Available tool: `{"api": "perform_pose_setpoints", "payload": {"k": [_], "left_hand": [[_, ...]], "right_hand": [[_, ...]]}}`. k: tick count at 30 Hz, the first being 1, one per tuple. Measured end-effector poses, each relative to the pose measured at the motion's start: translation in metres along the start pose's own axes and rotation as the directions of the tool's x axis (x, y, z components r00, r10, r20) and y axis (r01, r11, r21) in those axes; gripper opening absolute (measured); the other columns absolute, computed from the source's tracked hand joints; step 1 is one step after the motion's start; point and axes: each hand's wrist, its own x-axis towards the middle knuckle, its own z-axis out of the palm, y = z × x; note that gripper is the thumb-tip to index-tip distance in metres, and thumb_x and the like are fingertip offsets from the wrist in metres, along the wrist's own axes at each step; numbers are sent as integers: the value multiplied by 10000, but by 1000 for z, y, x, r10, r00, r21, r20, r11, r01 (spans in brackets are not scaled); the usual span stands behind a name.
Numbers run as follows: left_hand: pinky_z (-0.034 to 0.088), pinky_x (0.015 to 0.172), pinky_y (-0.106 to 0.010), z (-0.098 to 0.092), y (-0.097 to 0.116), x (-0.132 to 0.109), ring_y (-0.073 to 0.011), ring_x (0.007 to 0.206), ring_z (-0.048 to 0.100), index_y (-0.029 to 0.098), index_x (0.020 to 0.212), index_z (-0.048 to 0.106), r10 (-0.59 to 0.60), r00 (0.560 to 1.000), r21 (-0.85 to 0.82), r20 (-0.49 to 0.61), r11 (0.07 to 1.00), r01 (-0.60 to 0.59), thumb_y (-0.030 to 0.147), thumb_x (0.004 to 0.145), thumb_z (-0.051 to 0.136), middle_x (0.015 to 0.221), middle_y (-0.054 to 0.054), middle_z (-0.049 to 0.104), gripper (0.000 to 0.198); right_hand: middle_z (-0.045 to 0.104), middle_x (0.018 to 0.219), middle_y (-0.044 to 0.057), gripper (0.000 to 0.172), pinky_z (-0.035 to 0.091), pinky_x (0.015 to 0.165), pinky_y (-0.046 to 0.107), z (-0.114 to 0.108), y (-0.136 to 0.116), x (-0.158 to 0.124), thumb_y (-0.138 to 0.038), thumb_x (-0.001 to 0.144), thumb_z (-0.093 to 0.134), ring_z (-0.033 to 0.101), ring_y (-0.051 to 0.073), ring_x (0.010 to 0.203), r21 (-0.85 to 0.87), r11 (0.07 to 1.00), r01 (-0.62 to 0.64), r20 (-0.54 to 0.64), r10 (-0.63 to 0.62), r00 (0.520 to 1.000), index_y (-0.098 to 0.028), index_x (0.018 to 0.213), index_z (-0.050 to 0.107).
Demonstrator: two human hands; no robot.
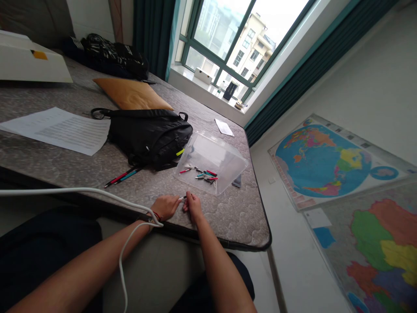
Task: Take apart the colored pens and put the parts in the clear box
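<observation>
Close to the mattress's front edge, my left hand [165, 207] and my right hand [193, 204] meet, fingers pinched. Between them shows a thin white and black pen part [182, 198]; its ends are hidden in the fingers. Just beyond my hands is a clear plastic bin [224, 158]. Inside it lie several loose pen parts [206, 175] in red, teal, black and white. To the left, a red pen [117, 177] and a teal pen [127, 175] rest side by side on the mattress, by the black backpack [146, 134].
A white cable [97, 190] runs across to my left wrist. Printed paper [74, 130] and a brown padded envelope [133, 94] lie left of and behind the backpack. Farther back are a white box [29, 61] and dark clothes [110, 56]. Maps [322, 161] cover the right wall.
</observation>
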Motion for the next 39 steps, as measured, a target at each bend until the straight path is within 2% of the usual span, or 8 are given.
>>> {"api": "perform_pose_setpoints", "payload": {"k": [3, 7, 14, 18, 21, 27, 34, 39], "left_hand": [[412, 678, -318, 0, 0, 0, -237, 771, 648, 197, 991, 612, 6, 1000, 12, 2, 1000, -6, 428, 1009, 174, 850, -120, 696, 496], [413, 676, -322, 0, 0, 0, -238, 762, 647, 194, 974, 614, 12, 1000, 6, -3, 1000, -12, 438, 1008, 178, 848, -121, 695, 500], [416, 698, -317, 1, 0, 0, -223, 775, 643, 194, 980, 608, 0, 1000, -3, -4, 1000, 0, 439, 1008, 183, 850, -111, 696, 491], [420, 707, -320, 0, 0, 0, -221, 772, 638, 190, 969, 615, 0, 1000, -33, -9, 999, 0, 459, 1003, 196, 851, -117, 694, 499], [425, 715, -326, 0, 1, 0, -227, 775, 635, 183, 963, 622, -5, 1000, -57, -5, 998, 5, 459, 1001, 196, 852, -126, 691, 509], [419, 714, -326, 0, 1, 0, -224, 771, 632, 179, 966, 615, -18, 1000, -50, 0, 999, 18, 457, 1004, 178, 850, -125, 687, 520], [411, 687, -314, -2, 2, 0, -220, 763, 638, 182, 988, 605, -18, 1000, -6, 8, 1000, 19, 449, 1008, 164, 854, -123, 689, 516], [412, 680, -318, -2, 2, 0, -225, 764, 645, 179, 992, 601, -19, 1000, -3, 11, 1000, 19, 434, 1009, 164, 850, -124, 690, 506]], "right_hand": [[509, 490, -63, 340, 346, 330, 170, 0, 1, 0, -500, 779, 636, 483, 80, 363, -12, 999, 33, -4, -33, 999, -191, 718, 508], [586, 599, -64, 341, 408, 351, 180, -2, 1, -1, -429, 739, 656, 562, 110, 435, 126, 992, 6, -24, -3, 1000, -212, 962, 517], [502, 494, -57, 377, 363, 337, 167, 1, 3, 0, -529, 792, 606, 503, 79, 380, -26, 999, 23, 12, -23, 1000, -186, 679, 496], [554, 561, -64, 293, 393, 347, 169, -1, 3, 0, -422, 721, 679, 537, 93, 420, 86, 996, 22, -20, -21, 1000, -196, 823, 524], [604, 642, -51, 364, 437, 382, 173, -3, 1, -2, -381, 684, 728, 596, 111, 492, 162, 987, 13, -80, 0, 997, -207, 929, 522], [574, 579, -34, 333, 384, 375, 151, -4, -3, -4, -456, 748, 708, 523, 68, 436, 92, 995, 25, -44, -21, 999, -173, 717, 533], [662, 709, -14, 256, 499, 524, 178, -8, -5, -6, -227, 655, 715, 608, 92, 562, 334, 942, -33, -51, 52, 997, -179, 871, 585], [667, 719, -8, 187, 495, 511, 184, -8, -3, -6, -182, 644, 656, 598, 95, 549, 311, 950, -27, -38, 41, 998, -177, 817, 586]]}}
